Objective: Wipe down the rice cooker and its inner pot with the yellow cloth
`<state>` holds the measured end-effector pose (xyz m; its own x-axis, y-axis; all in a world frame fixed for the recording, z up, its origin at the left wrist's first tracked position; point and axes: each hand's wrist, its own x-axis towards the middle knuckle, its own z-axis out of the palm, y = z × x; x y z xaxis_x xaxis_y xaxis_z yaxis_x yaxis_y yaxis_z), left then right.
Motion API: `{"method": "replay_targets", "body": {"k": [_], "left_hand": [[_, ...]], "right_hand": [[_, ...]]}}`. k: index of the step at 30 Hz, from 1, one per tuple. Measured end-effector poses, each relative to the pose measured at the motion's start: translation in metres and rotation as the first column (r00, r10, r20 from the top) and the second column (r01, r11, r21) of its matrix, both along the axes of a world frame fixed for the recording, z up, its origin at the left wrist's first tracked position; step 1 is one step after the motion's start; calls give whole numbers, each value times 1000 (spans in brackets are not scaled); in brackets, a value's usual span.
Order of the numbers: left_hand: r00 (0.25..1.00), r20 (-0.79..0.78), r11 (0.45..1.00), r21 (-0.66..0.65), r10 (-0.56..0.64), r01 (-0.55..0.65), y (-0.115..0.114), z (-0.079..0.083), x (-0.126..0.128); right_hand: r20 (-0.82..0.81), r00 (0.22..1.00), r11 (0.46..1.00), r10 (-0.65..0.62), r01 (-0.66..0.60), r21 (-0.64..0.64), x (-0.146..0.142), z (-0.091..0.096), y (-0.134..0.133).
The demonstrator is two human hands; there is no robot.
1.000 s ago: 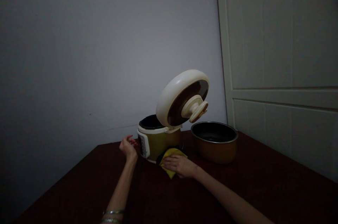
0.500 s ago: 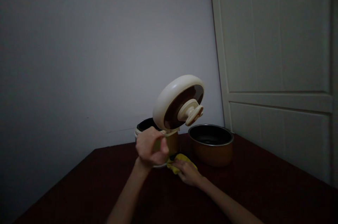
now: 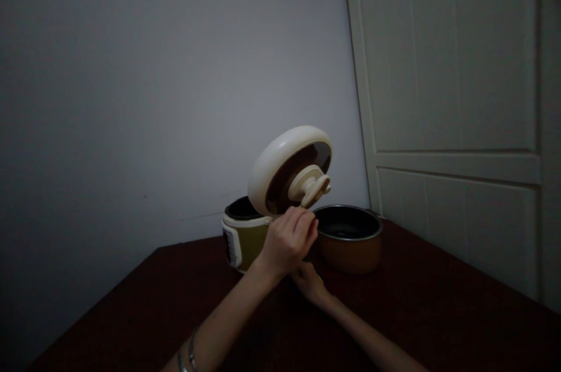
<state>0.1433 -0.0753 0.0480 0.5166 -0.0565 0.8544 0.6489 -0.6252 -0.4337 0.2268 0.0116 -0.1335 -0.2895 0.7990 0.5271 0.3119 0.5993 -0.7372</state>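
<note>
A rice cooker (image 3: 252, 243) with a green body and cream control panel stands on the table, its cream-and-brown lid (image 3: 272, 170) raised and tilted. In front of the cooker's right side, just below the lid's knob, is my left hand (image 3: 287, 242); its fingers are curled closed, and whatever they hold is hidden. My right hand (image 3: 309, 282) is lower and partly behind the left wrist, closed on a yellow cloth (image 3: 321, 280), of which only a sliver shows. Right of both hands sits a round inner pot (image 3: 353, 252), dark inside and orange-brown outside.
The dark red tabletop (image 3: 144, 308) meets a pale wall (image 3: 175, 97) behind the cooker. A white panelled door (image 3: 456, 103) rises along the right side. A bracelet (image 3: 191, 351) is on my left forearm.
My left hand has moved right, from the cooker's front to its right side, and now covers part of the right hand and most of the cloth. The control panel has come into view.
</note>
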Motion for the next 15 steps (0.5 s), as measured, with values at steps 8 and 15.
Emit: {"method": "replay_targets", "body": {"k": [8, 15], "left_hand": [[759, -506, 908, 305, 409, -287, -14, 29, 10], [612, -517, 801, 388, 599, -456, -16, 52, 26]], "right_hand": [[-402, 915, 996, 35, -64, -58, 6, 16, -17], [-411, 908, 972, 78, -161, -172, 7, 12, -28]]}}
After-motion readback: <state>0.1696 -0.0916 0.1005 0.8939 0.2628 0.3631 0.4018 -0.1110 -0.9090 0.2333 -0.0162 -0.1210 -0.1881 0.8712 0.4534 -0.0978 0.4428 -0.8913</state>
